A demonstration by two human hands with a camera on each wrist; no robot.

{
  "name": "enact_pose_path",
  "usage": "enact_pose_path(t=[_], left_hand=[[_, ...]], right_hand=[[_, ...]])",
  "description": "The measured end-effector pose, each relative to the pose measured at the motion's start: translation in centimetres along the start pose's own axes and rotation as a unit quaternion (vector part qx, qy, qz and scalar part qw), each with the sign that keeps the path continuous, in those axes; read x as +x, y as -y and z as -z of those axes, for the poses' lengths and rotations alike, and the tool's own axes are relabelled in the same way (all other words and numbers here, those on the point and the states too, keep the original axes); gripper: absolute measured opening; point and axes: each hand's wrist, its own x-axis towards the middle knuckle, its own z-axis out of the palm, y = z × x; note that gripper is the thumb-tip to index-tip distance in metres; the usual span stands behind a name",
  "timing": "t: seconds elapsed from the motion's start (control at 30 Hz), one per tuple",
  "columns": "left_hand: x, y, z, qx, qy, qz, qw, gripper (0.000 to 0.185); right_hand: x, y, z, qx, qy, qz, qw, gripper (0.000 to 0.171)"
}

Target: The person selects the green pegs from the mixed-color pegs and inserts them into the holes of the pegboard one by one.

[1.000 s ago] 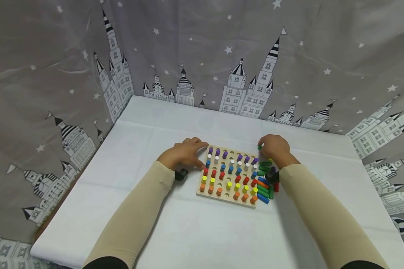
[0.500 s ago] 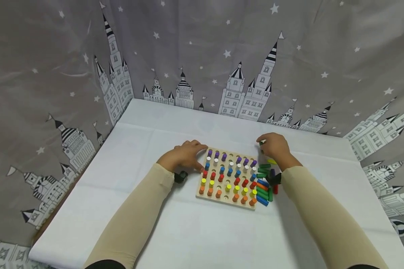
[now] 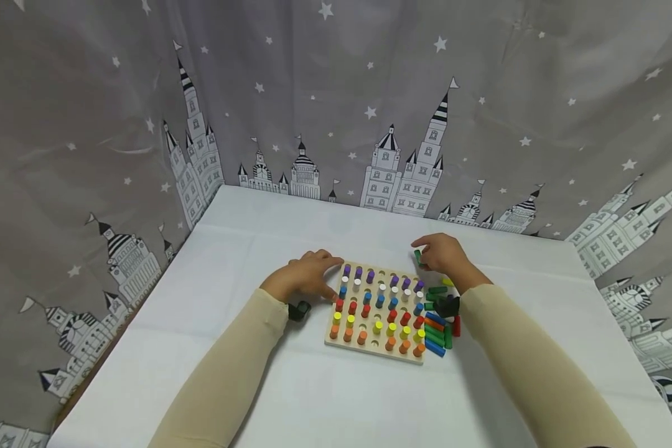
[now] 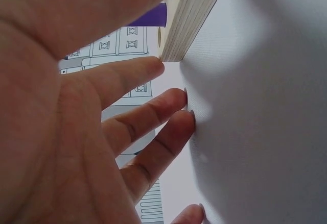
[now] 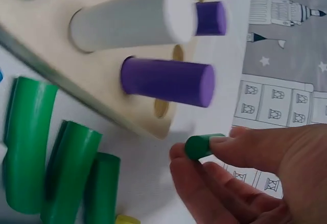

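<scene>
A wooden pegboard [image 3: 355, 346] stands on the table with rows of purple, white, blue, red, yellow and orange pegs upright in its holes. My left hand [image 3: 305, 277] rests at its left side, thumb and index finger spread along the edge. In the left wrist view, the index fingertip [image 4: 156, 67] is right at the board's corner and the other fingertips reach down to the tabletop. My right hand [image 3: 447, 254] pinches a green peg [image 5: 198, 147] between thumb and fingers, just beyond the board's far right corner. A purple peg [image 5: 166, 81] stands near that corner.
Loose green pegs [image 5: 31, 142] lie along the board's right side, among blue, orange and red ones. A yellow peg [image 3: 447, 282] lies partly behind my right wrist. White cloth [image 3: 291, 224] covers the table, and a grey castle-print curtain [image 3: 336, 93] hangs behind it.
My right hand has shifted left and a little farther back, and more of the green peg's length shows. My left hand stays at the board. The head view has tilted up.
</scene>
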Motion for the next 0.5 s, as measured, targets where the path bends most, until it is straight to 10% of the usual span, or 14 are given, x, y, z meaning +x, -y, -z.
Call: enact_pose_path(t=[0.5], left_hand=[[-0.12, 0.04, -0.32, -0.001, -0.003, -0.003, 1.0, 0.091]], right_hand=[[0.48, 0.3, -0.76, -0.036, -0.002, -0.022, 0.999, 0.047]])
